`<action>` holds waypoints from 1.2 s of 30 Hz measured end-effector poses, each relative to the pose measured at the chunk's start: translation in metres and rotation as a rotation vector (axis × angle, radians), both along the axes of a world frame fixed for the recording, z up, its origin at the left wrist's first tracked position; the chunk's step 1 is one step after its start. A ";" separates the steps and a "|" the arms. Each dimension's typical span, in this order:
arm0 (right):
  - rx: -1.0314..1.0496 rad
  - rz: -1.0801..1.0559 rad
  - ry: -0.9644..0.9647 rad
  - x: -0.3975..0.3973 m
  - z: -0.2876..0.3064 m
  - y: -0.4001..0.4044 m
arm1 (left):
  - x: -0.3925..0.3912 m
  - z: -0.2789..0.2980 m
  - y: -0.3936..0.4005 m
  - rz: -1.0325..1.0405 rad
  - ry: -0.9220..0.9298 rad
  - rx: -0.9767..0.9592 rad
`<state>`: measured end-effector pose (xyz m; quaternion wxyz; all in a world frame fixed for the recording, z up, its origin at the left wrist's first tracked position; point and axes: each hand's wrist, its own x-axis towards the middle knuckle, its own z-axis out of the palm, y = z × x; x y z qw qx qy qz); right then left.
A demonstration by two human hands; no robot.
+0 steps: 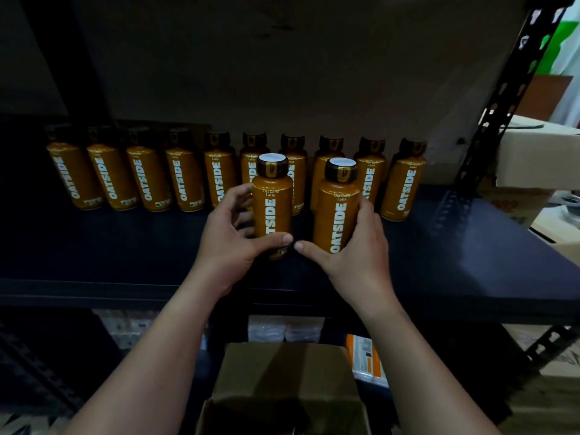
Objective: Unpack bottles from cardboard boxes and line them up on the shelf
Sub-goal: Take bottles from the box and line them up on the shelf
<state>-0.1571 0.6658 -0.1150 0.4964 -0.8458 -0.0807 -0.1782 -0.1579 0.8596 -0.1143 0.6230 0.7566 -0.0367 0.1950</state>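
Two orange OATSIDE bottles with dark caps stand upright over the dark shelf [125, 246], in front of a row of several like bottles [185, 180] along the back. My left hand [232, 237] grips the left bottle [272, 202], thumb across its lower front. My right hand [354, 246] grips the right bottle [337, 208], thumb at its base. The two bottles stand a little apart. Whether their bases touch the shelf is hidden by my hands.
An open cardboard box [282, 387] sits below the shelf edge, between my forearms. A black perforated upright [499, 102] bounds the shelf at the right, with cardboard boxes [536, 158] beyond it. Packaged goods [364, 359] lie on the lower shelf.
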 end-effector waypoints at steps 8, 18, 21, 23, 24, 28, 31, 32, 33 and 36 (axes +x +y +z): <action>0.089 0.063 -0.006 -0.001 -0.003 -0.006 | -0.004 0.004 0.003 -0.042 -0.001 0.009; 0.101 0.000 -0.020 0.000 0.001 -0.037 | -0.006 0.010 -0.015 -0.093 0.006 0.130; 0.098 -0.072 -0.041 0.000 0.002 -0.064 | -0.007 0.011 -0.039 -0.087 -0.007 0.224; 0.100 -0.124 -0.050 0.000 0.002 -0.085 | -0.006 0.011 -0.062 -0.073 -0.048 0.259; 0.102 -0.148 -0.050 0.000 0.001 -0.096 | -0.003 0.011 -0.074 -0.075 -0.051 0.261; 0.143 -0.230 -0.072 -0.004 -0.002 -0.137 | 0.014 0.014 -0.131 -0.097 -0.033 0.276; 0.136 -0.304 -0.101 -0.007 -0.003 -0.164 | 0.031 0.014 -0.181 -0.119 -0.074 0.303; 0.128 -0.328 -0.107 -0.009 -0.004 -0.171 | 0.037 0.013 -0.196 -0.117 -0.088 0.323; 0.124 -0.345 -0.113 -0.009 -0.005 -0.178 | 0.043 0.012 -0.210 -0.114 -0.091 0.344; 0.120 -0.384 -0.128 -0.008 -0.008 -0.192 | 0.065 0.007 -0.247 -0.113 -0.120 0.390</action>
